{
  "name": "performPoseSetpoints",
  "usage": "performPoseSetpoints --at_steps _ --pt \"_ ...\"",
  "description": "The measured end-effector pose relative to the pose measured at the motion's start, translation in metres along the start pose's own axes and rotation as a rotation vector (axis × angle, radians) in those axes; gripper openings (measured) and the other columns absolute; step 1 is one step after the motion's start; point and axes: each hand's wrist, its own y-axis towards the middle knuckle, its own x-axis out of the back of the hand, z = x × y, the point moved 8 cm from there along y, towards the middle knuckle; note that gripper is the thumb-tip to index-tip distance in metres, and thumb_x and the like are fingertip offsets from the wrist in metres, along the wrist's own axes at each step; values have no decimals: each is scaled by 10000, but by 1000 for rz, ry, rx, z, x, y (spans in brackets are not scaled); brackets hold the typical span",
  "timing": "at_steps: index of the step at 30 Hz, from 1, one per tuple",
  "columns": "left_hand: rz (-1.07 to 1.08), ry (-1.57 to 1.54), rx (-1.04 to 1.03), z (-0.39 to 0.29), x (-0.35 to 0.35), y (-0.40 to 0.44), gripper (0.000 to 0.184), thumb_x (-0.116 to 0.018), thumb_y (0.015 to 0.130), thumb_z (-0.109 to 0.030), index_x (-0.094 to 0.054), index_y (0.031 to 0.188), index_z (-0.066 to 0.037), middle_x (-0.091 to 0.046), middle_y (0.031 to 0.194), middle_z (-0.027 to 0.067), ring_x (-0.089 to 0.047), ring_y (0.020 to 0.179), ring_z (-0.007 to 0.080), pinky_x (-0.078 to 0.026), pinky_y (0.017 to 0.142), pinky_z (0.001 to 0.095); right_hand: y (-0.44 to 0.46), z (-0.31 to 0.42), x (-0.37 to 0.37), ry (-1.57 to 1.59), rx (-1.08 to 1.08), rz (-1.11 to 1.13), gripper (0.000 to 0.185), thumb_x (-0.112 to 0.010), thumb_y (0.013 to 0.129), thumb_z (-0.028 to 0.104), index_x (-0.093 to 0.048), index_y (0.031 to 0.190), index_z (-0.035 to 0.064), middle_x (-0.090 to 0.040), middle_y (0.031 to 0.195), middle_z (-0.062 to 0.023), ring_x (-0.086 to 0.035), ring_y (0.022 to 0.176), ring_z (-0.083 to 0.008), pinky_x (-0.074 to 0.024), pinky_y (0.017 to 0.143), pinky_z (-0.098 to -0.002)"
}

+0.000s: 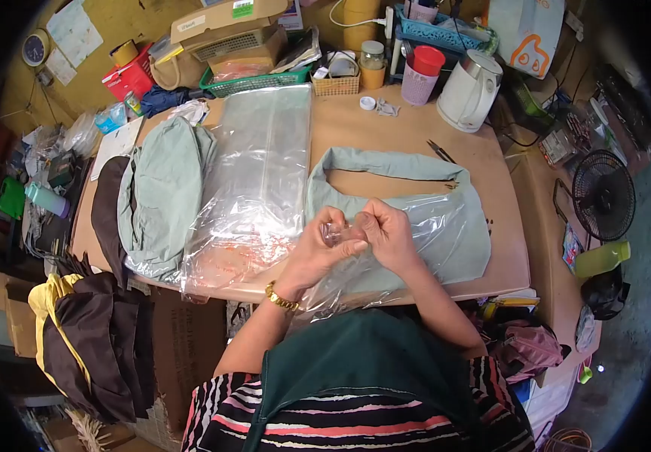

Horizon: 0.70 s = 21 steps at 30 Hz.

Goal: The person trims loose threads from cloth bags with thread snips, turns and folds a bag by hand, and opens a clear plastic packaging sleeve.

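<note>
My left hand (316,255), with a gold watch at its wrist, pinches the edge of a clear plastic bag (333,288). Close beside it, my right hand (389,235) grips the same edge between thumb and fingers. The plastic spreads from my hands to the right and down toward my lap. Under it, flat on the table, lies a pale green cloth bag (470,226) with a wide looped strap. Left of my hands is a stack of clear plastic bags (265,151). Farther left, several pale green cloth pieces (163,196) lie folded together.
A white electric kettle (470,92) and a red cup (425,60) stand at the table's back right. Dark thread snips (441,151) lie behind the cloth bag. Baskets and a cardboard box (227,19) line the back. A black fan (603,196) is at right; dark cloth bags (99,339) hang at left.
</note>
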Motion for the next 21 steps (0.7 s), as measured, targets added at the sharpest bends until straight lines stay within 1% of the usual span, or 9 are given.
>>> performPoseSetpoints --at_steps 2,5,9,11,13,14,15,17,21 --pt "-7 -62 13 1 7 4 167 -692 901 -147 -584 953 -31 -617 770 3 -605 763 63 -488 666 204 0 4 -7 411 -108 159 174 -682 886 122 -602 782 7 -618 644 -39 -541 573 -83 -448 553 -248" --pt "-99 -101 62 15 19 6 190 -713 886 -151 -635 1002 -23 -651 744 1 -604 672 55 -471 562 194 1 1 5 341 -187 209 77 -668 876 50 -632 889 -16 -661 743 -2 -556 642 -45 -469 582 -224" --pt "-73 13 104 31 28 6 245 -657 935 -235 -614 777 -53 -589 705 -28 -494 602 22 -367 494 190 -3 8 8 268 -212 248 91 -634 899 68 -652 944 -8 -662 742 -52 -591 664 -53 -476 595 -238" --pt "-30 36 79 36 23 9 314 -635 951 -263 -591 715 -62 -566 700 -34 -457 599 17 -346 507 192 3 -3 11 23 -246 252 120 -604 911 105 -659 944 4 -676 763 -122 -654 686 -161 -504 633 -308" --pt "3 87 -186 24 17 8 334 -609 967 -282 -553 718 -67 -533 713 -33 -438 638 25 -364 575 203 40 -14 53 -359 -32 -25 200 -562 926 185 -675 953 24 -677 778 -176 -675 746 -306 -512 700 -410" --pt "9 86 -181 25 16 6 334 -609 967 -282 -553 718 -67 -533 713 -33 -438 638 25 -364 575 203 68 -35 76 -644 33 -71 261 -538 922 246 -677 1002 40 -692 857 -173 -661 830 -376 -503 761 -468" --pt "28 36 -139 27 16 3 310 -607 969 -275 -570 750 -59 -552 737 -26 -455 660 28 -377 609 205 94 -81 100 -979 -263 1 476 -457 968 458 -680 1086 54 -673 1083 -191 -640 1043 -336 -431 928 -522" --pt "52 -13 -102 26 16 -4 288 -605 970 -268 -586 781 -51 -571 760 -20 -472 683 31 -391 642 208 114 -121 127 -1034 -544 174 648 -347 953 587 -667 1148 58 -627 1199 -217 -583 1164 -333 -350 1031 -536" --pt "19 -30 47 30 11 -9 211 -632 953 -238 -611 863 -48 -589 781 -19 -476 677 41 -388 632 201 150 -160 88 -915 -453 322 725 -277 948 625 -636 1202 49 -601 1238 -234 -548 1200 -363 -366 1045 -478"
